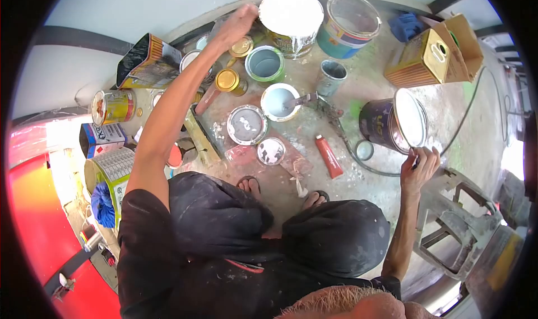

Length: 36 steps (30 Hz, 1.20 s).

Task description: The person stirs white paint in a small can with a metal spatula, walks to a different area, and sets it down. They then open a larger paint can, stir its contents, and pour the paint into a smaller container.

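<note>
Left hand [235, 24]: arm extended forward, palm down, fingers loosely open over the cluster of small tins [242, 46] beside the white paint bucket [291, 17]; whether it touches one cannot be told.
Right hand [421, 165]: fingers curled closed around a thin dark tool, touching the rim of the dark blue can [386, 123].
Dark blue can: tipped on its side on the concrete floor [358, 83], open mouth toward the right hand.
Centre floor: small white-paint can [278, 101], round lid [246, 124], red lighter [328, 156].
Far right: yellow square tin [426, 58].
</note>
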Motion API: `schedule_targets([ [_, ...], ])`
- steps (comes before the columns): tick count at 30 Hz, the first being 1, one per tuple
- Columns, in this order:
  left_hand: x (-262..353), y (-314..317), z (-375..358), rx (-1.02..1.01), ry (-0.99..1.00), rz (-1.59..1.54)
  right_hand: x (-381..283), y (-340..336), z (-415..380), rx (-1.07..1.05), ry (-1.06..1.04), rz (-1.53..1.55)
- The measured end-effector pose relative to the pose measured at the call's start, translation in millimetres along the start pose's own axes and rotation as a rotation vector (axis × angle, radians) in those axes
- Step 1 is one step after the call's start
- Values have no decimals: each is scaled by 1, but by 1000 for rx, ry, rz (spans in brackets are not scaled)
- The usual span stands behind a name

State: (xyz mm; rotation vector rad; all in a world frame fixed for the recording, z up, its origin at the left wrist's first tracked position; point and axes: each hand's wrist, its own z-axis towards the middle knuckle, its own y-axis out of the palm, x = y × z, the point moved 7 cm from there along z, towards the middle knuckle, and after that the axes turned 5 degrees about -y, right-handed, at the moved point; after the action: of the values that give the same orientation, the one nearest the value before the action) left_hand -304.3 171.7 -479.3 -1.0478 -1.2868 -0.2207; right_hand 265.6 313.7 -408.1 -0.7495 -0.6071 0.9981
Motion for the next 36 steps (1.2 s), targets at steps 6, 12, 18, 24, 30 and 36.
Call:
schedule_targets([
  [6,-14,14,7,-184,30,404,8,14,-22,-78,151,-27],
  [12,-20,41,21,-315,108,80,-56,2,39,169,267,480],
  [18,-14,44,29,-370,79,1,-135,155,180,-226,186,640],
  [24,-23,44,37,-403,90,-33,-156,286,223,-611,458,742],
  [30,-9,41,32,-364,152,-115,-156,287,231,-359,434,966],
  [36,0,15,33,-248,227,-15,-158,248,245,-234,458,993],
])
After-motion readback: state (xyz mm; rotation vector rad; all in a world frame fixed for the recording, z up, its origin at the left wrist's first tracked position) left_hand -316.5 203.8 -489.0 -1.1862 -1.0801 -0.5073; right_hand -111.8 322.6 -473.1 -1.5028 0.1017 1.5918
